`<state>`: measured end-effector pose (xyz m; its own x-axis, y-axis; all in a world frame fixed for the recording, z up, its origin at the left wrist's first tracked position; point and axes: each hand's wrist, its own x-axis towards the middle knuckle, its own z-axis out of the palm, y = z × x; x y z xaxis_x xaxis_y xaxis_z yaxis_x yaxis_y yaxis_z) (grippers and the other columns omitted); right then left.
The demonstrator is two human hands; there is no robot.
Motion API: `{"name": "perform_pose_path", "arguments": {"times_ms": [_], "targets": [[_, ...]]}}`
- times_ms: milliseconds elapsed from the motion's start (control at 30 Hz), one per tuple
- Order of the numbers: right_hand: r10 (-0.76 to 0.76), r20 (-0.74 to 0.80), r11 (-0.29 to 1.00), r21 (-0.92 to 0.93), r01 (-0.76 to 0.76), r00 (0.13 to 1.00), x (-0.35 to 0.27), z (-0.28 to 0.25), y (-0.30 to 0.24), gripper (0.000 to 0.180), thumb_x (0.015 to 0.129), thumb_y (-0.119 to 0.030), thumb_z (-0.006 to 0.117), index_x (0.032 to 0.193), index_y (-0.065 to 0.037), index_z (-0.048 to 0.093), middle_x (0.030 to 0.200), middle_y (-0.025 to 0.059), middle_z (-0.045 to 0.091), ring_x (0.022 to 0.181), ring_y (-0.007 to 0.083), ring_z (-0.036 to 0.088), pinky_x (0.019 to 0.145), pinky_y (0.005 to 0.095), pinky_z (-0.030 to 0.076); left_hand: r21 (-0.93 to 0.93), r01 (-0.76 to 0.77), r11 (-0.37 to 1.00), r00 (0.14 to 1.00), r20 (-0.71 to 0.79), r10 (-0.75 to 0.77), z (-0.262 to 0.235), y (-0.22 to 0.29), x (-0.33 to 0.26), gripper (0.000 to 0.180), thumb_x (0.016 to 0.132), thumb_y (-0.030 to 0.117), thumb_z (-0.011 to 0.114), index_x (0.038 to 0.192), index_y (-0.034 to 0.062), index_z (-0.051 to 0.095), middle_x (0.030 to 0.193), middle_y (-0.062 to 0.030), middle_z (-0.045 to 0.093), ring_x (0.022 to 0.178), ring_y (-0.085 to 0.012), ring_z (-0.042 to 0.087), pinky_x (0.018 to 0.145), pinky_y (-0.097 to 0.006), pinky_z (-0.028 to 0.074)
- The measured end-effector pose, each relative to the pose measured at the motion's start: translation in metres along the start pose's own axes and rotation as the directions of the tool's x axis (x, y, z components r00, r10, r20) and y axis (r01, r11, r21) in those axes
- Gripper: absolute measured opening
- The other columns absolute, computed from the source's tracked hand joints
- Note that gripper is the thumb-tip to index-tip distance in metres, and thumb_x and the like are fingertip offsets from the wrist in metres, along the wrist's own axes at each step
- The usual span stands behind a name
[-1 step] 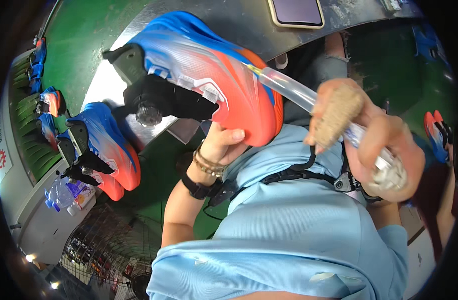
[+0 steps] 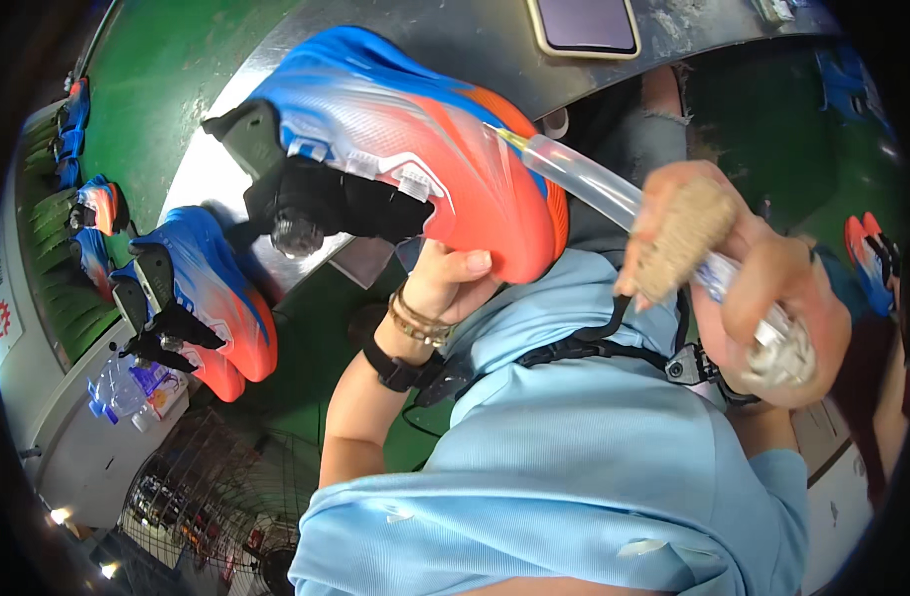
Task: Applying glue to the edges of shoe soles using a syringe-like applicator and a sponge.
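A blue, white and coral running shoe [image 2: 465, 169] hangs on its side above the table edge. My left hand [image 2: 453, 281] grips it from below at the coral toe, thumb visible and most fingers hidden behind. Black straps and a dark clip fill the shoe's opening. My right hand [image 2: 763, 288] is closed round a clear syringe [image 2: 584, 179] with a yellow tip, which meets or nearly meets the shoe's side just above the sole. Held in the same hand are a tan, rough-surfaced block [image 2: 685, 238] and a crumpled whitish wad [image 2: 780, 356] at the syringe's rear end.
A pair of similar shoes [image 2: 216, 298] with black clips stands at the left table edge. Further left, more shoes [image 2: 99, 207] sit on a green rack. A phone [image 2: 586, 25] lies on the metal table. A plastic bottle [image 2: 120, 385] and a fan [image 2: 216, 497] are lower left.
My right hand has shifted very slightly right and down. The shoe and the syringe tip have moved only a little; both grips stay the same.
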<state>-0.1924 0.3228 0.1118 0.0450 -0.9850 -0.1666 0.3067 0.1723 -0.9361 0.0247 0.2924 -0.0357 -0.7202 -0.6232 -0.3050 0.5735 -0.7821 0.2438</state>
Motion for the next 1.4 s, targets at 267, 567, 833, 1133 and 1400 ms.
{"name": "perform_pose_path", "arguments": {"times_ms": [267,567,833,1133,1400], "targets": [[-0.044,-0.136,0.993,-0.113,0.029,0.990,-0.015,-0.009,-0.017,0.032,0.088,-0.027,0.039,0.062,-0.011,0.047,0.110,0.0265,0.047,0.087,0.0325,0.055,0.076,0.0389,0.045,0.023,-0.014,1.000,0.989,0.146,0.010,0.017,-0.006,0.057,0.059,0.075,0.013,0.075,0.126,0.0071,0.047,0.120,-0.0061,0.057,0.112,-0.0217,0.055,0.097,-0.038,0.044],[-0.104,-0.170,0.991,-0.101,0.088,0.980,-0.024,-0.013,-0.022,0.038,0.088,-0.038,0.040,0.060,-0.014,0.047,0.111,0.0236,0.044,0.087,0.0328,0.054,0.073,0.0388,0.045,0.049,-0.081,0.995,0.979,0.190,0.070,0.026,-0.008,0.086,0.069,0.074,0.017,0.078,0.132,0.0065,0.041,0.132,-0.0100,0.049,0.125,-0.0226,0.046,0.110,-0.039,0.035],[-0.088,-0.219,0.979,-0.200,0.044,0.972,-0.029,-0.012,-0.024,0.044,0.088,-0.048,0.040,0.058,-0.017,0.047,0.112,0.0211,0.041,0.086,0.0331,0.053,0.069,0.0387,0.044,0.036,-0.186,0.982,0.951,0.259,0.171,0.028,-0.010,0.105,0.064,0.081,0.017,0.072,0.134,0.0047,0.039,0.134,-0.0130,0.047,0.127,-0.0280,0.045,0.112,-0.041,0.034],[-0.144,-0.176,0.969,-0.225,0.103,0.974,-0.026,-0.009,-0.022,0.048,0.088,-0.057,0.039,0.060,-0.019,0.049,0.115,0.0202,0.039,0.088,0.0334,0.051,0.070,0.0395,0.043,-0.019,-0.310,0.951,0.921,0.244,0.305,0.044,-0.010,0.122,0.055,0.086,0.022,0.067,0.131,0.0016,0.042,0.128,-0.0137,0.052,0.124,-0.0297,0.048,0.108,-0.039,0.040],[-0.390,-0.029,0.887,-0.281,0.367,0.920,-0.010,-0.007,-0.003,0.047,0.090,-0.051,0.035,0.066,-0.014,0.052,0.114,0.0268,0.039,0.086,0.0360,0.052,0.069,0.0432,0.046,-0.154,-0.293,0.944,0.956,-0.062,0.287,0.096,0.007,0.107,0.035,0.083,0.017,0.071,0.112,0.0058,0.056,0.110,-0.0053,0.063,0.103,-0.0172,0.061,0.096,-0.036,0.052]]}}
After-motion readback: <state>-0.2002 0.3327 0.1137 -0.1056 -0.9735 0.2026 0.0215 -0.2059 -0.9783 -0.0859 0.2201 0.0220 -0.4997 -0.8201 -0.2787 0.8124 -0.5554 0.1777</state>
